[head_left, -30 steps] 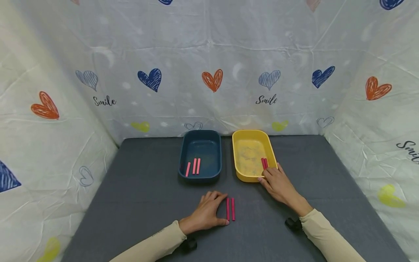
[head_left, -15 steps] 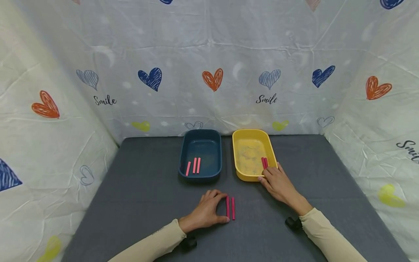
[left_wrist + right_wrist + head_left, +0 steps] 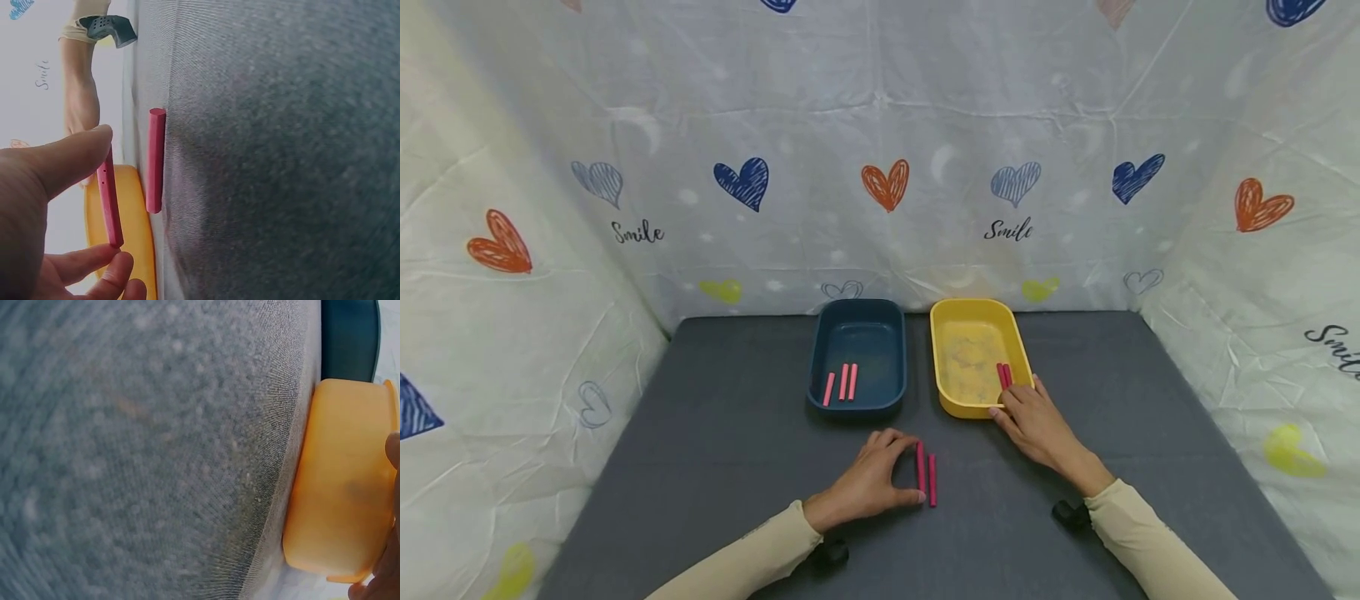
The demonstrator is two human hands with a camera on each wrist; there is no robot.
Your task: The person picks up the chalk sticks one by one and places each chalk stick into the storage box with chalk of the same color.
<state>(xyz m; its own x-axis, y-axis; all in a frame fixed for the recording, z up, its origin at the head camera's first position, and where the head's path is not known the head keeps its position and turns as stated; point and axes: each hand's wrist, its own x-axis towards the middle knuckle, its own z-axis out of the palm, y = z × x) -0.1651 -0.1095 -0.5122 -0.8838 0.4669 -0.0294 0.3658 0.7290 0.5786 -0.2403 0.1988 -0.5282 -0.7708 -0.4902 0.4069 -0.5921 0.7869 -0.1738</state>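
Observation:
My left hand [image 3: 867,482] pinches a dark pink, chalk-like stick [image 3: 110,206] end to end between thumb and fingertip, raised off the cloth in the left wrist view. A second dark pink stick [image 3: 932,481] lies on the grey cloth just right of it. My right hand [image 3: 1040,425] holds the near right corner of a yellow tray [image 3: 972,411], its thumb outside the wall and fingers over the rim. Inside that tray, two dark pink sticks [image 3: 1004,376] lie side by side, their near ends hidden by the fingers.
A dark blue tray [image 3: 817,350] stands left of the yellow one, with three light pink sticks [image 3: 844,382] in it. Both trays are at the back of the grey-covered table [image 3: 730,417], against a white printed curtain [image 3: 812,242]. Each wrist wears a black camera [image 3: 1070,515].
My left hand has lifted its dark pink stick slightly off the cloth and away from the other stick. The right hand stays at the yellow tray.

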